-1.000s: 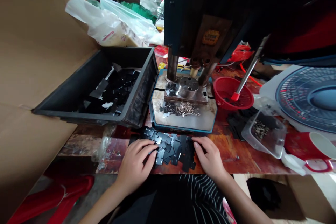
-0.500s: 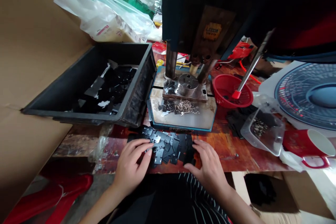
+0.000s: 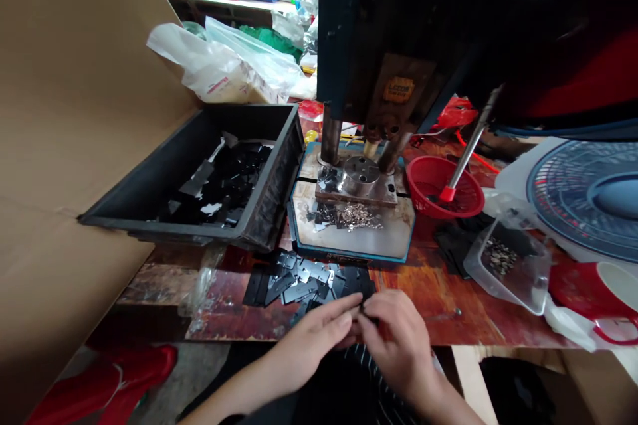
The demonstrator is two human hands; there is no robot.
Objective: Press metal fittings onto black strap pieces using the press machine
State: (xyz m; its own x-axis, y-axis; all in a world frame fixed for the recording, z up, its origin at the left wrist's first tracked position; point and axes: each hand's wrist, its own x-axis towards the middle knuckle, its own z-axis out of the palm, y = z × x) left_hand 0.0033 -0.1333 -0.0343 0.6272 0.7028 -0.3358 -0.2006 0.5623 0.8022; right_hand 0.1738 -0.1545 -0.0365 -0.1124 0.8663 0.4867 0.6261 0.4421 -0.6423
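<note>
My left hand and my right hand meet at the front edge of the table, fingertips together. The fingers of my right hand are closed in a pinch, and those of my left hand press in against them. A bit of something dark shows between the fingertips, too small and covered to name. Just beyond my hands lies a loose pile of flat black plates, some shiny and with cut-outs. Behind the pile stands the press base, with a round steel die and a heap of small metal parts on it.
A black bin of dark plates and scraps stands at left beside cardboard. To the right are a red basket, a clear tub with small metal parts, a red mug and a fan.
My left hand has moved right, away from the pile's left side, to meet my right hand. The plates lie more spread out. The camera view has tilted up slightly.
</note>
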